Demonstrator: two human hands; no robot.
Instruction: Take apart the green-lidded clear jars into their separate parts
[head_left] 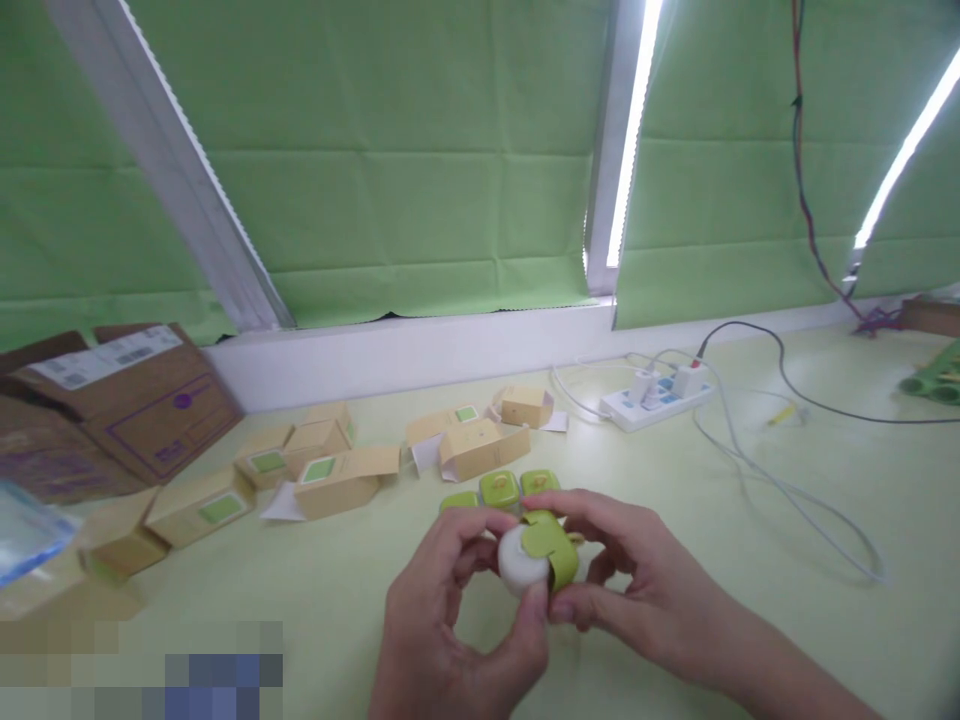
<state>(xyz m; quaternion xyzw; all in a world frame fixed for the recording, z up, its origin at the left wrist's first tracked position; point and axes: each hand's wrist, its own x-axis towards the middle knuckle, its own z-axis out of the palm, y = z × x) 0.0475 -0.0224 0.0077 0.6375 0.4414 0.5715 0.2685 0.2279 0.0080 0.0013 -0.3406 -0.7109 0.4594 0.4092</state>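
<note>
My left hand (pixel 442 620) and my right hand (pixel 630 580) meet over the pale green table (pixel 750 600), both pinching one small device. Its white round body (pixel 519 562) sits under my left thumb and fingers. Its green silicone cover (pixel 553 548) is partly peeled around it, gripped by my right fingers. Just behind the hands lie three similar green devices (pixel 501 490) in a row on the table.
Several small tan cartons (pixel 345 480) lie scattered behind, some open. A large cardboard box (pixel 127 400) stands at the left. A white power strip (pixel 656 400) with plugs and trailing cables (pixel 787 490) lies at the right. A clear plastic bag (pixel 26 535) shows at the left edge.
</note>
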